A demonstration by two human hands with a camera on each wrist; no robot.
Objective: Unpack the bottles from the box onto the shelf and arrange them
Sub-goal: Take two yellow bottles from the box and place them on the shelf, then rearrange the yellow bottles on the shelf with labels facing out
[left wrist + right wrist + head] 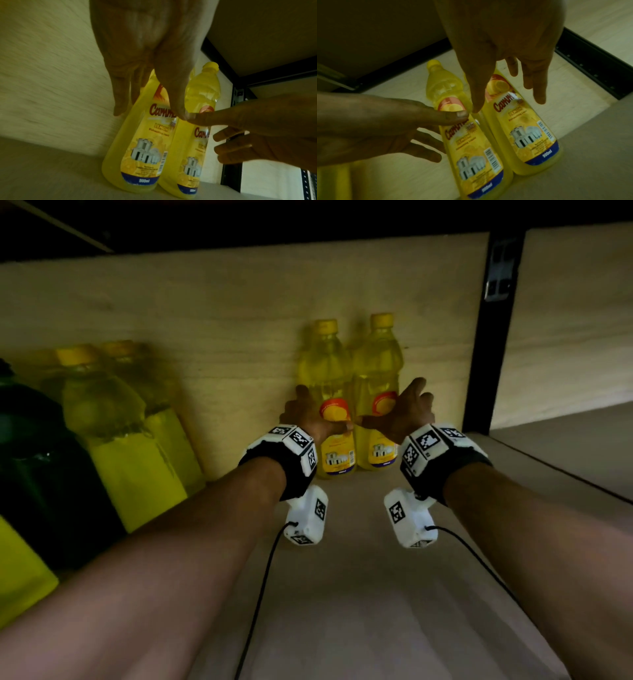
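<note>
Upright, two yellow, yellow-capped bottles (352, 405) stand touching, labels forward.

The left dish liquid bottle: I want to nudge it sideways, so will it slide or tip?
The left dish liquid bottle looks full, so probably heavy and steady. It is tall with a narrow neck, so a push up high may tip it; push low. It seems to touch the right bottle, which would likely move along.

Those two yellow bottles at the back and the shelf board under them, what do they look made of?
Yellow bottles: likely clear glossy plastic, since the yellow liquid shows through; printed labels look like glossy film or paper. Shelf board: pale matte wood-look, perhaps laminate; faint grain shows.
</note>
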